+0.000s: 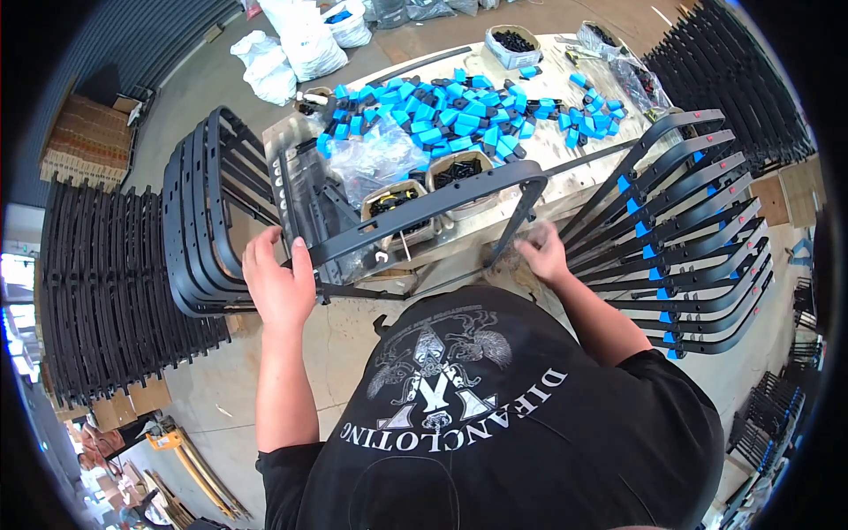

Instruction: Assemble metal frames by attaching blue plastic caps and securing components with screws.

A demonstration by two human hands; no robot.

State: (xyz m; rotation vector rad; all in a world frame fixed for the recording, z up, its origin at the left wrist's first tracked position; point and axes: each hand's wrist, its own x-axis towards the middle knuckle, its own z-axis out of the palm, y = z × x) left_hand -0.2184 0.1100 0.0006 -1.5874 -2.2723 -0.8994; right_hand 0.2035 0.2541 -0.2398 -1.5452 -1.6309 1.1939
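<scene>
A black U-shaped metal frame (424, 208) with slots along its bar stands across the near edge of the worktable. My left hand (281, 276) is closed around its left end, the thumb on top and the fingers on the outer side. Beside the frame's right leg, my right hand (545, 254) has its fingers bent together. What they hold, if anything, is too small and blurred to make out. Behind the bar stand two open boxes of small black parts, one box (396, 205) also holding something yellow. A heap of blue and black plastic caps (459, 115) covers the table's middle.
Similar black frames (199, 212) stand in a row at left. More frames with blue pieces (698, 230) stand at right. Tall stacks of black bars (106, 283) rise beyond. A clear plastic bag (375, 155) lies on the worktable (565, 163); white sacks (300, 40) stand behind.
</scene>
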